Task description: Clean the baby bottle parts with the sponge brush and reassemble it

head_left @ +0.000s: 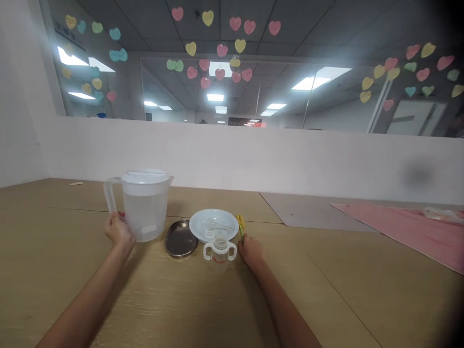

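My left hand (pixel 119 230) is at the lower handle of a clear plastic pitcher (pixel 145 211) with a white lid, and it appears to grip the pitcher. The pitcher holds a clear liquid, probably water. My right hand (pixel 251 251) is shut around a thin green stem topped by a small yellow flower-shaped piece (pixel 240 223). To the left of that hand stands a clear two-handled baby cup (pixel 220 252) with white handles, in front of a white plate (pixel 212 222). A round dark metal tray (pixel 180 239) lies between the pitcher and the plate.
The hands work on a light wooden table (pixel 72 285). A low white partition (pixel 232 154) runs along its far side, below glass with paper hearts (pixel 217 50). A pink mat (pixel 398 232) lies on the right, and a small wooden stick (pixel 76 183) lies far left.
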`<control>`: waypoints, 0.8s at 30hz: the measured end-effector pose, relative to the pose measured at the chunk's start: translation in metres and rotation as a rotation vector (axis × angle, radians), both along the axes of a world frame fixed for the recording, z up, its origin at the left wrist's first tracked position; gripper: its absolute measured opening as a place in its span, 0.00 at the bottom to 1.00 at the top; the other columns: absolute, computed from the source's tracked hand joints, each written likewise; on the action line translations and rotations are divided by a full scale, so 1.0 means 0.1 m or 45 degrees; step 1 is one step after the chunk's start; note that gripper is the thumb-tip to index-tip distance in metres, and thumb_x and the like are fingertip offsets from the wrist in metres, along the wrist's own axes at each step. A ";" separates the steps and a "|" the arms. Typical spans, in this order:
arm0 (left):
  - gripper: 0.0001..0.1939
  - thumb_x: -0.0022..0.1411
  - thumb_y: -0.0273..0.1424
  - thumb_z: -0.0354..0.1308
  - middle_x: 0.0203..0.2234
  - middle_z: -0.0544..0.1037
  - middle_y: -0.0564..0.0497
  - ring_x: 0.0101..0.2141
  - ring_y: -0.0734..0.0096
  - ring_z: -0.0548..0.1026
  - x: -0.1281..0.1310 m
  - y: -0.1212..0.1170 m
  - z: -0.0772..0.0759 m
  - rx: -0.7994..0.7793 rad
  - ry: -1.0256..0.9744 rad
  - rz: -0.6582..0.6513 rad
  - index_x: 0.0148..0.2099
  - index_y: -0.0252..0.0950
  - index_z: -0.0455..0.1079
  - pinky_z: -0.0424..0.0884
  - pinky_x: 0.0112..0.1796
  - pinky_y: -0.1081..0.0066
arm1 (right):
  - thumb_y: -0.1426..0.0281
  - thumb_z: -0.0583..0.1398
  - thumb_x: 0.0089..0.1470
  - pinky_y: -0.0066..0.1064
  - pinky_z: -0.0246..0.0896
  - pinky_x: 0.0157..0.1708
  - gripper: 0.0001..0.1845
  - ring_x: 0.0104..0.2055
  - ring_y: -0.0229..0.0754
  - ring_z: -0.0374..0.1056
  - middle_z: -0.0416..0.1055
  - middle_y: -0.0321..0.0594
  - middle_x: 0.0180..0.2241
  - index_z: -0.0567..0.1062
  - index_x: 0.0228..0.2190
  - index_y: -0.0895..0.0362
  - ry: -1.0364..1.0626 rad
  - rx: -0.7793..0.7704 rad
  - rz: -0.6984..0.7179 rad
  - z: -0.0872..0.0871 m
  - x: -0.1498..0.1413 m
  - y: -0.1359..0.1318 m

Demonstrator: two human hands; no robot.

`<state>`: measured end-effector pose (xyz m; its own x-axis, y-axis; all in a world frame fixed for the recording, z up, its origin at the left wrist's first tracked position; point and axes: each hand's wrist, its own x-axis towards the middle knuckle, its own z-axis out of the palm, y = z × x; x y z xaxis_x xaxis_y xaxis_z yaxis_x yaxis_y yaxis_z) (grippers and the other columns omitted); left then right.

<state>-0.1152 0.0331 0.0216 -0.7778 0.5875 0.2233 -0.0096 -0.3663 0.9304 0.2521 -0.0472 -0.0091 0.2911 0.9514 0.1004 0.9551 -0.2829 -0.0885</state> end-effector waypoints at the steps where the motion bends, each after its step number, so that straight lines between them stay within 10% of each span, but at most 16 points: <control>1: 0.13 0.59 0.37 0.39 0.17 0.58 0.55 0.24 0.70 0.65 -0.02 0.02 -0.05 -0.001 -0.064 0.055 0.25 0.39 0.51 0.64 0.25 0.67 | 0.68 0.47 0.58 0.32 0.59 0.37 0.17 0.43 0.47 0.69 0.72 0.52 0.40 0.69 0.43 0.63 -0.001 0.003 0.000 0.00 0.00 0.00; 24: 0.11 0.57 0.40 0.39 0.20 0.57 0.56 0.24 0.74 0.62 -0.08 0.12 -0.45 -0.135 -0.103 0.010 0.28 0.38 0.51 0.63 0.26 0.71 | 0.70 0.47 0.58 0.32 0.60 0.36 0.15 0.42 0.47 0.70 0.72 0.52 0.39 0.69 0.41 0.62 -0.028 -0.029 0.031 0.02 0.00 0.02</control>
